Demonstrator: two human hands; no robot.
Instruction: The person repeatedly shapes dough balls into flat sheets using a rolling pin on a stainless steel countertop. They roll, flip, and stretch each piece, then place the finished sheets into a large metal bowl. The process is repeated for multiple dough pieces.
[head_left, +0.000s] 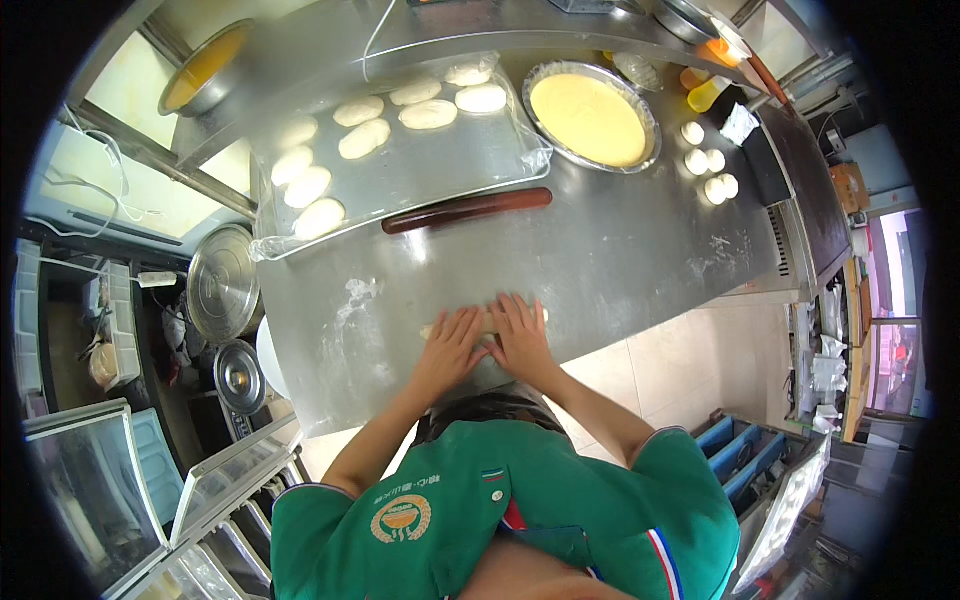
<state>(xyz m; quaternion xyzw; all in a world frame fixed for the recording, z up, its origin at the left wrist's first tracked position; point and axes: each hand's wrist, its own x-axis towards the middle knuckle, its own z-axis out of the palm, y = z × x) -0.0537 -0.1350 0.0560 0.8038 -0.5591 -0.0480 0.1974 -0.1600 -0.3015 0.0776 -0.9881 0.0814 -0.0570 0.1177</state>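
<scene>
A thin roll of pale dough (490, 324) lies across the stainless steel worktop (465, 262) close to my body. My left hand (454, 341) rests flat on its left part, fingers stretched out. My right hand (519, 330) lies palm down over the right part, fingers slightly spread. The thumbs almost meet between the hands. Both ends of the roll stick out past my fingers; much of its middle is covered. Beyond the hands is a dark red wooden rolling pin (469, 210), along the front edge of a metal tray (435, 169).
Several flattened dough ovals (364, 139) lie on the tray. Right of it stands a plastic-lined bowl of yellow batter (589, 116). Several small dough balls (696, 161) sit at the far right. Flour smears (360, 296) mark the left worktop. A steel shelf edge (480, 41) crosses above the back.
</scene>
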